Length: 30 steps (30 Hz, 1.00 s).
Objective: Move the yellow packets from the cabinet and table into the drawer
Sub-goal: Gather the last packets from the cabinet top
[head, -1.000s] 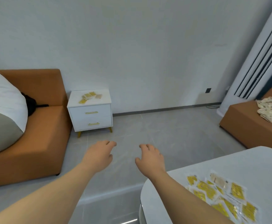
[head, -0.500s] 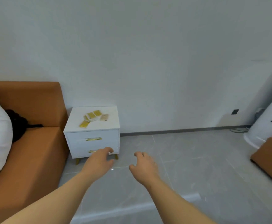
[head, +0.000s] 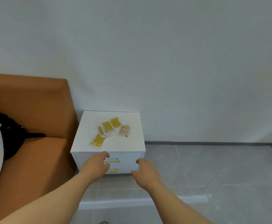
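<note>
Step in hand: we judge this to be the reach for a drawer pull, since both drawers of the cabinet are closed and nothing can go in until one opens.
Left hand: empty, fingers loosely curled, in front of the cabinet's upper face, at the left end of the top handle; we cannot tell whether it touches.
Right hand: empty and relaxed, at the cabinet's lower right front corner, gripping nothing.
Yellow packets: a loose, overlapping cluster on the cabinet top, left of centre, with a pale packet just beside them on the right. The table's share is out of view.
Drawer: the task does not say which. We take the top drawer as the nearer choice, with the lower handle beneath it.
How to do it well: we hook the fingers behind the middle of the top handle and pull straight out from the cabinet front, so the drawer does not rack sideways.
Free hand: we keep the right hand clear of the drawer's path, ready to gather the packets.
Watch for: a sharp tug may jolt the cabinet and slide packets off the top towards the sofa on its left.
</note>
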Tool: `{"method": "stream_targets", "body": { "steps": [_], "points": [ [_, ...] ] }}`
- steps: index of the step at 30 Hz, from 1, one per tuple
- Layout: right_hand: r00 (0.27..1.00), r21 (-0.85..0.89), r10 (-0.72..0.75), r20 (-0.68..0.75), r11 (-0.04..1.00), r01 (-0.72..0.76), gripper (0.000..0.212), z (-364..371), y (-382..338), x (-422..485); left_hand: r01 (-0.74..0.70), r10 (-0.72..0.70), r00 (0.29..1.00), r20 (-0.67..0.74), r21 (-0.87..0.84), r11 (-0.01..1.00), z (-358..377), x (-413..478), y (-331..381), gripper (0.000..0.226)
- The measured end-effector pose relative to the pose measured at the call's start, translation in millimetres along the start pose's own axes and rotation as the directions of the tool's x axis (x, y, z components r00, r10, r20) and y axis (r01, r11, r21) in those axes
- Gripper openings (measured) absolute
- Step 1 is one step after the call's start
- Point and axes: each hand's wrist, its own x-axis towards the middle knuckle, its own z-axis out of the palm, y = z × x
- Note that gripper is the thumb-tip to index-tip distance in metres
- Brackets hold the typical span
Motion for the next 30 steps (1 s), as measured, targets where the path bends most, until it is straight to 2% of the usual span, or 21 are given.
{"method": "stream_targets", "body": {
  "steps": [9,15,18,22,25,27,28,30],
  "points": [
    [0.983,0.009,0.046,0.180,0.999,-0.048,0.046,0,-57,180,0.197,-0.194,0.980,0.045,-0.059,0.979,-51,171,-46,0.033],
    [0.956,-0.006,0.083,0.281,0.996,-0.085,0.047,6,-68,312,0.391,-0.378,0.920,0.099,-0.235,0.890,-45,276,-71,0.030],
    [0.931,0.073,0.184,0.314,0.973,-0.217,0.044,16,-63,360,0.490,-0.465,0.872,0.155,-0.244,0.837,-33,310,-85,0.033],
    [0.873,0.182,0.366,0.322,0.881,-0.437,0.048,32,-51,413,0.607,-0.600,0.789,0.130,-0.315,0.730,-13,349,-103,0.039],
    [0.776,0.248,0.540,0.327,0.743,-0.621,0.070,43,-45,451,0.702,-0.704,0.691,0.163,-0.385,0.600,4,379,-113,0.060],
    [0.695,0.277,0.650,0.308,0.637,-0.719,0.086,51,-45,472,0.750,-0.750,0.639,0.172,-0.358,0.557,15,394,-117,0.078],
    [0.688,0.219,0.676,0.265,0.652,-0.726,0.091,55,-46,480,0.762,-0.765,0.626,0.150,-0.323,0.560,19,399,-116,0.081],
    [0.730,0.089,0.663,0.166,0.727,-0.681,0.095,62,-47,491,0.768,-0.776,0.624,0.090,-0.252,0.589,25,409,-114,0.079]
  ]
}}
